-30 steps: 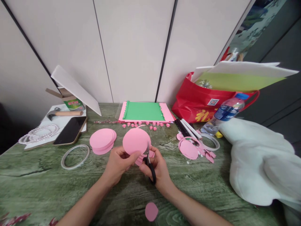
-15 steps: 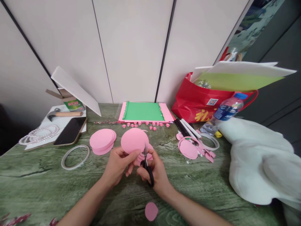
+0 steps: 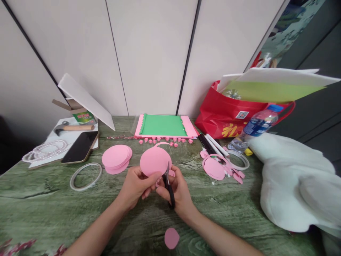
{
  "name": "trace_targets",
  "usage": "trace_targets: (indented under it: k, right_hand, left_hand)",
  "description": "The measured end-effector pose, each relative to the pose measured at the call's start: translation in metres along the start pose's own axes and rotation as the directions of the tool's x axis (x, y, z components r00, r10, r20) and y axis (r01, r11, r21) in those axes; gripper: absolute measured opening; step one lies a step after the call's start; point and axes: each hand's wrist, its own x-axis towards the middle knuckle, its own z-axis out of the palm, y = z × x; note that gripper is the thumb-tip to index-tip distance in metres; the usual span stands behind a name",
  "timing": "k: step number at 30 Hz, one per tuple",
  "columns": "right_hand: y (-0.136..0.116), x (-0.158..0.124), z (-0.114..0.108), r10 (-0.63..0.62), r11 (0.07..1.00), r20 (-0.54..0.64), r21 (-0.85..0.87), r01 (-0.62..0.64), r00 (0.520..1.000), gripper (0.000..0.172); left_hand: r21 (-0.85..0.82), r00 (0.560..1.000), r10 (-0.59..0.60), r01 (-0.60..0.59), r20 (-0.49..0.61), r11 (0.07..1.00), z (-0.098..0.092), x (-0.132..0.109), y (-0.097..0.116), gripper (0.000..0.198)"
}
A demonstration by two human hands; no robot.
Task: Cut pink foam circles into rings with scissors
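Pinched in my left hand (image 3: 137,185) is a pink paper circle (image 3: 155,160), thumb on top and fingers beneath. My right hand (image 3: 178,192) grips black-handled scissors (image 3: 168,188), whose blades lie at the circle's right edge. A thin curling strip of pink paper (image 3: 163,143) stands off the circle's far edge. Some pink paper also shows behind the blades, partly hidden by my right fingers. To the left lies a stack of pink paper circles (image 3: 115,156). A small pink paper piece (image 3: 172,238) rests on the table between my forearms.
Several tiny pink paper rolls (image 3: 158,139) line up before a green sheet (image 3: 163,125). Right are pink scraps (image 3: 213,168), pens (image 3: 215,145), a tape roll (image 3: 246,164), a bottle (image 3: 257,126) and a red bag (image 3: 213,113). Left are another tape roll (image 3: 74,182), a phone (image 3: 80,146) and a hammer (image 3: 77,128).
The held circle has shifted slightly right and nearer to me. A longer strip of pink paper now curls from its far edge. The scissors still sit at its right side.
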Motion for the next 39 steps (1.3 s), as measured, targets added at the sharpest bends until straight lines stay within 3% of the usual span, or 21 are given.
trace_targets:
  k: [8,20,29,34,39]
  right_hand:
    - [0.0005,0.0009,-0.0012,-0.019,0.999,0.059,0.032,0.017,0.998,0.054]
    - [-0.0039,0.0012,0.0021,-0.009,0.999,-0.009,-0.04,0.008,1.0,0.054]
    - [-0.004,-0.0007,0.0028,0.027,0.995,0.011,-0.095,-0.025,1.0,0.049]
    - [-0.0022,-0.0013,0.0024,0.048,0.997,0.02,-0.057,-0.047,0.999,0.051]
    - [-0.0021,0.0006,0.0009,-0.017,1.0,0.018,-0.009,0.017,1.0,0.056]
  left_hand:
    - [-0.002,0.998,0.054,-0.054,0.025,0.999,-0.0015,0.0006,-0.0008,0.029]
    - [-0.028,0.998,0.059,-0.059,0.003,0.998,-0.0025,0.0008,0.0013,0.025]
    - [-0.171,0.997,0.046,-0.035,0.057,0.985,0.0023,0.0004,0.0031,0.022]
    - [-0.113,0.999,0.033,-0.035,-0.013,0.993,0.003,0.0015,-0.0005,0.028]
    - [-0.048,0.999,0.038,-0.037,0.005,0.998,0.0011,0.0012,-0.0029,0.027]
